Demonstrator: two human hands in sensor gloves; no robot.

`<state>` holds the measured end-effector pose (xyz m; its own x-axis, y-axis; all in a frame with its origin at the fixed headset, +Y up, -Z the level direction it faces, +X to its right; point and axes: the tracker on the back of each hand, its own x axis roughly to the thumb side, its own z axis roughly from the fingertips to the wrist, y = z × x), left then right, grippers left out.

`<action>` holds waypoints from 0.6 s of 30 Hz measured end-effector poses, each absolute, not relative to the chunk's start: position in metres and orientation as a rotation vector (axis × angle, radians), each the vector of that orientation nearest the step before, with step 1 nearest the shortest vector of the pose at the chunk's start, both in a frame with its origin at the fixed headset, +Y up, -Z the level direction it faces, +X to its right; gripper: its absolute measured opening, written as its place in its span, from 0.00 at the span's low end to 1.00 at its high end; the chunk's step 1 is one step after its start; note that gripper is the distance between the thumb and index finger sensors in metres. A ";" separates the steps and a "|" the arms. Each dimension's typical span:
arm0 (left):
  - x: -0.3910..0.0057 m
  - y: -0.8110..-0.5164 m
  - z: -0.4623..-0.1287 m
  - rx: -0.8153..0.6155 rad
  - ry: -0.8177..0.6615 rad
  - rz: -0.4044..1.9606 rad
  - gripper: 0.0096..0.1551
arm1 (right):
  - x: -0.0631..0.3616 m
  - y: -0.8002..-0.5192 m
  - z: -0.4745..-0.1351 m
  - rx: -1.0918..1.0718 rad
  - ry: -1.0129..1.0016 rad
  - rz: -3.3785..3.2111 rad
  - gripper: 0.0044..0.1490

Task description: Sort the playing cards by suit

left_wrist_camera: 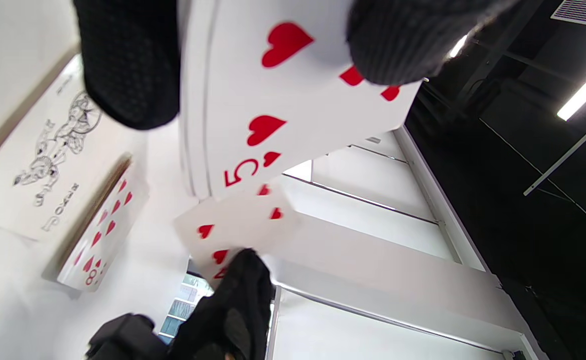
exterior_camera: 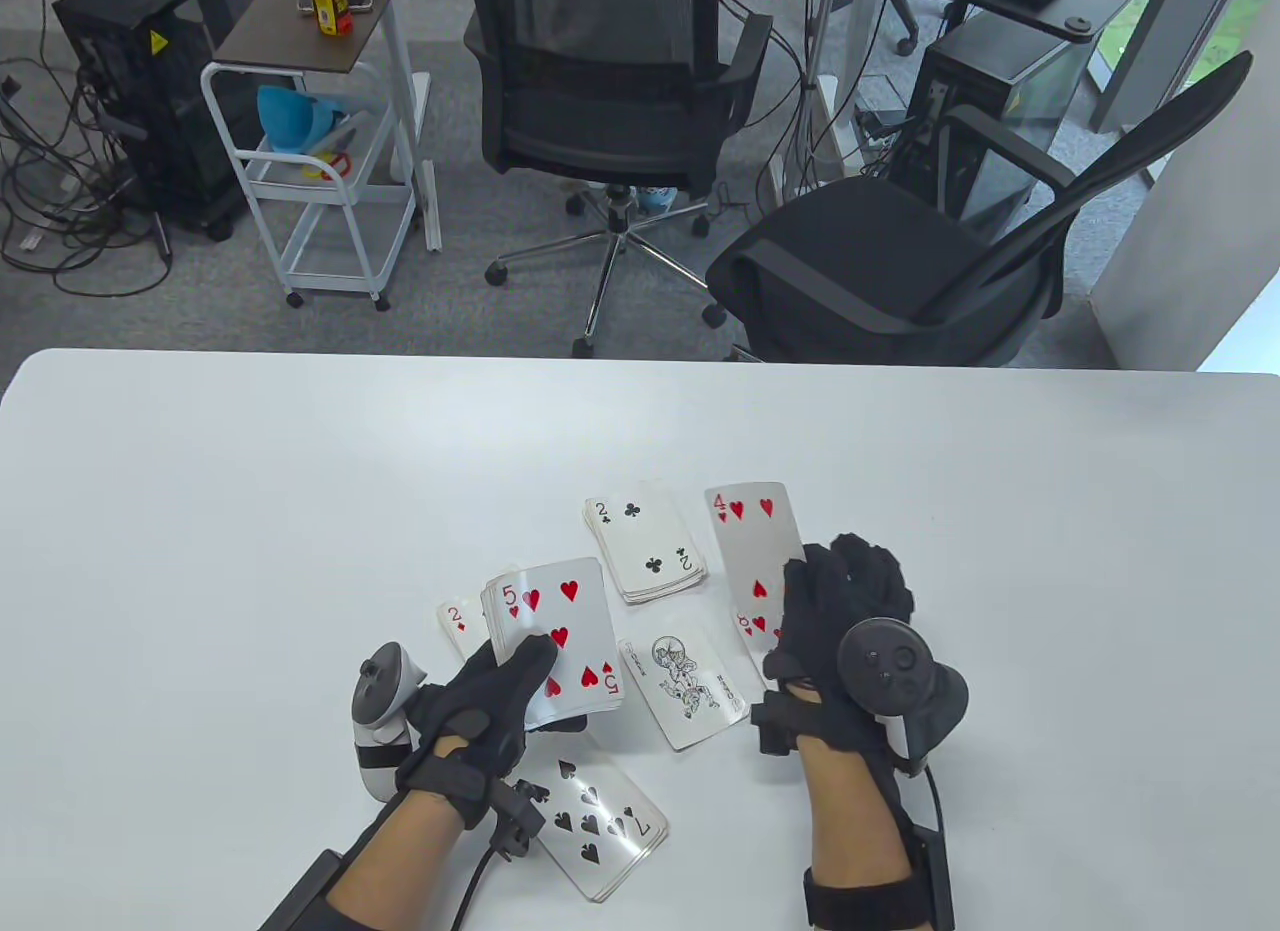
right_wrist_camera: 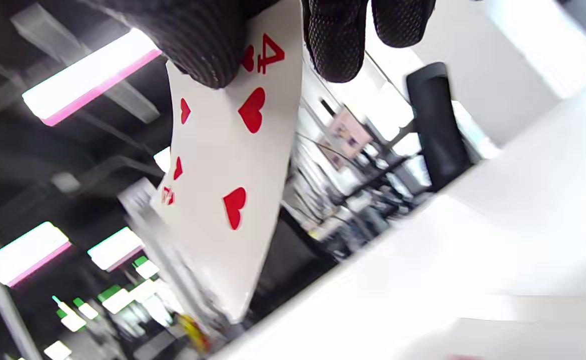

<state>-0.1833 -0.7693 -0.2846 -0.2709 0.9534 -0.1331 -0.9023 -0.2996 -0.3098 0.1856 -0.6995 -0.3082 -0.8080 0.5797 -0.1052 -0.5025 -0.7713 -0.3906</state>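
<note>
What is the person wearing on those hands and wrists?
Both hands, left and right, wear black knit gloves with a dotted grip texture. A tracker is strapped to each: white and grey on the left, dark with round buttons on the right. Black wrist straps and a black cable follow.

The right hand (exterior_camera: 845, 611) covered the heart pile (exterior_camera: 757, 623) beneath the four of hearts (exterior_camera: 752, 541); the two of diamonds (exterior_camera: 458, 623) was mostly hidden.

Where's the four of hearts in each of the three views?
Table view: four of hearts, right of centre, pinched by the right hand.
Left wrist view: four of hearts, lower centre, below the held five of hearts.
Right wrist view: four of hearts, centre-left, hanging from the fingers.
Shared landmark: white table.
</note>
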 end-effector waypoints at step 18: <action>-0.183 -0.770 -0.284 -0.346 -0.204 1.841 0.31 | 0.193 -0.759 -0.335 -0.642 0.160 2.755 0.30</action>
<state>-0.1832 -0.7695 -0.2845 -0.2641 0.9555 -0.1317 -0.9033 -0.2929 -0.3136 0.1934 -0.7591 -0.3348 -0.8525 0.2702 -0.4475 -0.3202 -0.9466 0.0384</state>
